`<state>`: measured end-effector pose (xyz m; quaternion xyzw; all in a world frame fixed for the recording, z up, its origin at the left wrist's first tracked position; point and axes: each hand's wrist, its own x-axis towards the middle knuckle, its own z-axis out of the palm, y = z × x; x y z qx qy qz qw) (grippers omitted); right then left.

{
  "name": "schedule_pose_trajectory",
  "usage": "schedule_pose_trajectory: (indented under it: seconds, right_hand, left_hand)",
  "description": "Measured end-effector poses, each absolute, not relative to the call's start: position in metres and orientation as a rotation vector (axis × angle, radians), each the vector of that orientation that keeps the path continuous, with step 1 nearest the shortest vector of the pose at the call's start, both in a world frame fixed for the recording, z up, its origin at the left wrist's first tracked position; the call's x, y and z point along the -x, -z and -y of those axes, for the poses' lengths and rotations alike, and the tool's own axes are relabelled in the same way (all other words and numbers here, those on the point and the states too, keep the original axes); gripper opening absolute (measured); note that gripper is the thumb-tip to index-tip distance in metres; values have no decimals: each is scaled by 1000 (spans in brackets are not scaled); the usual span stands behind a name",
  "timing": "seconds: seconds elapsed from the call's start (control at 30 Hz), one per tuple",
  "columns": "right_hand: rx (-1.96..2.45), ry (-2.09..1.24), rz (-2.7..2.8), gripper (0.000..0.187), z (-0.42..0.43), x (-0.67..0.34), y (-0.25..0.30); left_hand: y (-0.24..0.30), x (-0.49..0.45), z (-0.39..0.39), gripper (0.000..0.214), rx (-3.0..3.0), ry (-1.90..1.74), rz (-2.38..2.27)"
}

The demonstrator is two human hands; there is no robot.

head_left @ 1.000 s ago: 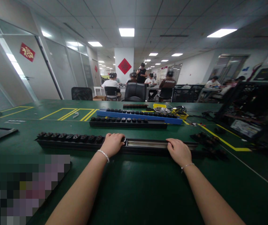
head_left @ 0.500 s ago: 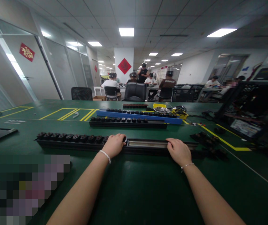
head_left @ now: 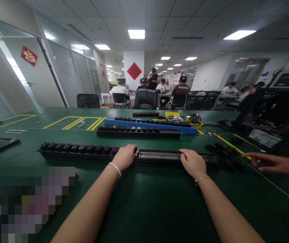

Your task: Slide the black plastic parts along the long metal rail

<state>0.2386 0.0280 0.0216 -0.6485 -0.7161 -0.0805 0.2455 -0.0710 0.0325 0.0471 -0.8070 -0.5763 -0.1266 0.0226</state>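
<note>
Black rail point(head_left: 159, 162), dark modules point(head_left: 81, 147) in its left half

Head cam only; fwd & down, close over green tbl point(head_left: 154, 206)

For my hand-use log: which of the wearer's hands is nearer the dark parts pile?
Right. The right hand is on the black bar, left of the dark parts pile; the left hand is farther left along the bar.

Bare forearms point(head_left: 90, 197) each wear a slim, silvery bracelet point(head_left: 116, 169).
</note>
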Motion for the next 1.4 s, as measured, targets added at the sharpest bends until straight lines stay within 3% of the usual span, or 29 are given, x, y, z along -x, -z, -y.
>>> schedule_pose_trajectory:
  seconds: [1.4]
  right_hand:
    - [1743,251,1961,37,-30,-240,-19]
  left_hand:
    - [-42,56,-28,34,2581,740,1976]
